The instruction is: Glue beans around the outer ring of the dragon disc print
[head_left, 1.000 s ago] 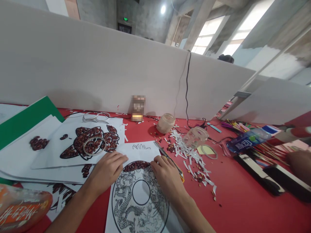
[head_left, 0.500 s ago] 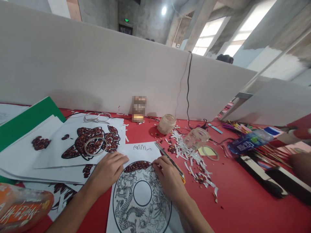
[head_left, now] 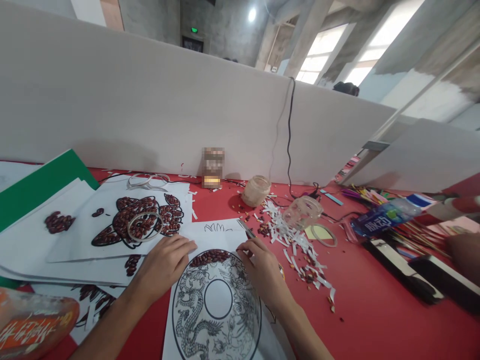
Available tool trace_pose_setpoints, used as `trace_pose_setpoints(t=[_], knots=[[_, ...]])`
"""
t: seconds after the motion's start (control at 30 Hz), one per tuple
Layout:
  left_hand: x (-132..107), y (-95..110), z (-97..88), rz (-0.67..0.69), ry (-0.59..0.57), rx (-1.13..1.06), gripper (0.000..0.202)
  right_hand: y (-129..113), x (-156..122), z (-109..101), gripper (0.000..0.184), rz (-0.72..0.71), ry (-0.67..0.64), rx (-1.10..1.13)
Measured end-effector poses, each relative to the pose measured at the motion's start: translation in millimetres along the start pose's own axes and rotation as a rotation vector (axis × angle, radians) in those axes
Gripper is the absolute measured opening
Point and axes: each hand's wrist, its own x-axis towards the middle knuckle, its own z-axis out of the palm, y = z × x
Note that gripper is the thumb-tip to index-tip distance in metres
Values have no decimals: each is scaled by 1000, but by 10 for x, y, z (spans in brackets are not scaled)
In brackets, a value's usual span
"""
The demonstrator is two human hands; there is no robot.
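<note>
A white sheet printed with a round dragon design (head_left: 216, 305) lies in front of me on the red table (head_left: 375, 325). A band of dark red beans (head_left: 210, 257) fills the top of its ring. My left hand (head_left: 164, 265) rests on the sheet's left edge, fingers curled loosely, touching the paper beside the beans. My right hand (head_left: 264, 272) is at the ring's upper right, fingers pinched together near the beans. A metal tool with a yellow handle (head_left: 247, 231) pokes out from behind that hand.
Sheets with bean pictures (head_left: 142, 220) and a tape ring (head_left: 144, 226) lie left, over a green board (head_left: 41, 185). Two glass jars (head_left: 302, 212), paper scraps with loose beans (head_left: 296, 245), a second tape ring (head_left: 324, 235), a water bottle (head_left: 386, 216) and another person's hand (head_left: 465, 257) are right. An orange packet (head_left: 33, 325) sits bottom left.
My right hand has shifted slightly up and toward the bean band, covering more of the metal tool. My left hand has barely moved.
</note>
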Motion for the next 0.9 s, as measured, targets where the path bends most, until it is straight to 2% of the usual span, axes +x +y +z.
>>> trace_pose_setpoints(t=[0.27,0.63,0.9], knots=[[2,0,-14,3,-27,10,32,-89,20,131,16,-27,-60,-22],[3,2,-8,8,-22,13,33,-80,-134,204,17,-74,-19,-114],[7,2,-7,9,-43,26,31,-168,-138,223,16,-20,13,-198]])
